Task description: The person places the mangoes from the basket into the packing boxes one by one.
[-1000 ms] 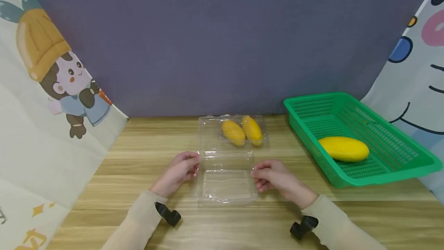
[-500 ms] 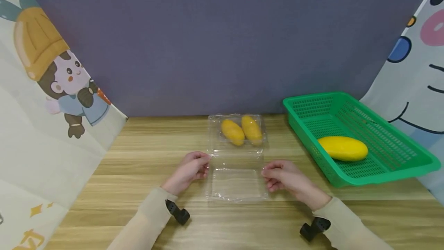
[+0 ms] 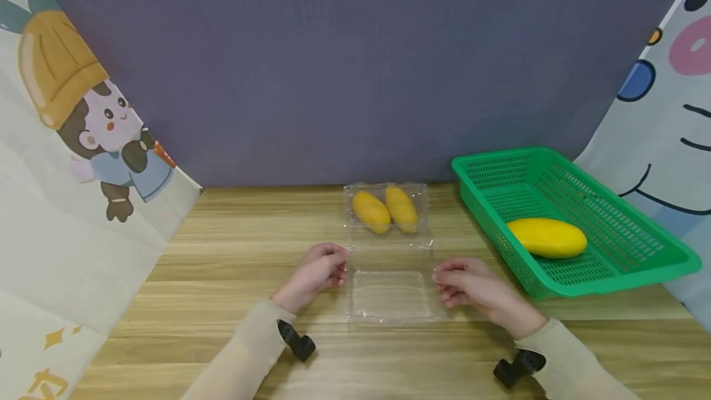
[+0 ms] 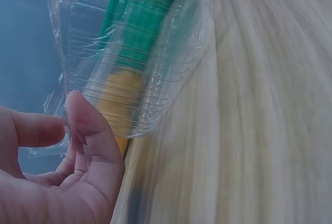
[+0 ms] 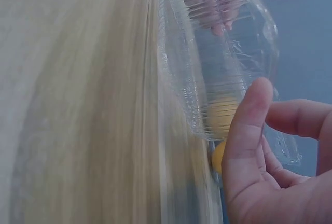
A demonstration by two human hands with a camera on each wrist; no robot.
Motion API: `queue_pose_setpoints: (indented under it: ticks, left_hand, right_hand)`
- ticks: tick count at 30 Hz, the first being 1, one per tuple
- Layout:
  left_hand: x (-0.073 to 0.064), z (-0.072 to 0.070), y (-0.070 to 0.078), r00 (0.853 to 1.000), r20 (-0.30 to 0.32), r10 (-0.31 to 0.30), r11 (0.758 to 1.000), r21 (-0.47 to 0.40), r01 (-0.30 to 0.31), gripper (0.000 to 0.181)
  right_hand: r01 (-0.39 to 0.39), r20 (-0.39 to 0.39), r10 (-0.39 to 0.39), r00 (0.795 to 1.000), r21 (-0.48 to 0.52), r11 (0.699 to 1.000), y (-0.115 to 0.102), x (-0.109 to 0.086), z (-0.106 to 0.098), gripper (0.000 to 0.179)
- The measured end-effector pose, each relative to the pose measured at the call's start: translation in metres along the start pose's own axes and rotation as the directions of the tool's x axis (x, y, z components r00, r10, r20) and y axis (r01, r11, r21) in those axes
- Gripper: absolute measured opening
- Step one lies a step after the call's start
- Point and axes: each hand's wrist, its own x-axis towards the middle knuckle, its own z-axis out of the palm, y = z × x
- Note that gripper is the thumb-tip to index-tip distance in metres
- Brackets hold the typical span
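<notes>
- Left hand (image 3: 316, 270): your thumb and index finger pinch the left side of the clear plastic container (image 3: 391, 295); its grip is pressed together on the thin rim, as the left wrist view shows.
- Right hand (image 3: 472, 286): your grip here likewise pinches the container's right side between thumb and index finger.
- Clear plastic container: held open between your hands over the middle of the bench (image 3: 250, 227), well in from the left edge; both wrist views show it raised off the surface.
- Left yellow fruit (image 3: 371, 212) and right yellow fruit (image 3: 402, 209): side by side near the middle of the bench's far edge, seen through clear plastic; you cannot tell whether any of it is a separate tray.
- Green basket (image 3: 639, 278): toward the bench's far right corner, with a large yellow fruit (image 3: 547, 238) lying inside against the left wall.
- Surroundings: a dark panel (image 3: 333, 66) stands along the far edge; a printed cloth (image 3: 55, 233) borders the left edge.
</notes>
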Motion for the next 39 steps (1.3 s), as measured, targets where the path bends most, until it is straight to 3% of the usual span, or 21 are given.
queue_pose_setpoints:
  ticks: [8,13,20,25,31,36,39]
  left_hand:
    - [0.001,0.006,-0.001,1.0,0.016,0.013,1.0,0.001,-0.013,0.028]
    - [0.0,0.008,-0.003,0.999,0.015,0.03,0.999,0.013,-0.031,0.028]
    - [-0.001,0.01,-0.004,0.999,0.013,0.038,0.999,0.0,-0.038,0.026]
    - [-0.001,0.011,-0.005,0.998,0.043,0.036,0.999,0.016,-0.036,0.028]
    - [-0.002,0.011,-0.006,0.998,0.055,0.036,0.999,0.021,-0.037,0.028]
    - [-0.002,0.011,-0.006,0.998,0.05,0.035,0.999,0.011,-0.035,0.028]
    - [-0.002,0.01,-0.006,0.998,0.043,0.037,0.999,0.008,-0.038,0.028]
  right_hand:
    - [-0.003,0.018,0.004,1.0,-0.051,0.999,-0.002,-0.007,-0.006,0.03]
    - [0.014,-0.038,-0.024,0.999,-0.233,0.972,-0.011,-0.017,-0.001,0.03]
    - [-0.005,-0.105,-0.064,0.992,-0.552,0.834,-0.033,-0.031,0.001,0.034]
    - [0.046,-0.054,-0.103,0.993,-0.635,0.771,-0.051,-0.04,-0.004,0.036]
    - [0.139,0.0,-0.209,0.978,-0.745,0.653,-0.071,-0.05,-0.016,0.036]
    - [0.155,-0.004,-0.262,0.965,-0.799,0.582,-0.089,-0.057,-0.026,0.043]
    - [0.163,0.003,-0.298,0.954,-0.843,0.513,-0.097,-0.059,-0.033,0.05]
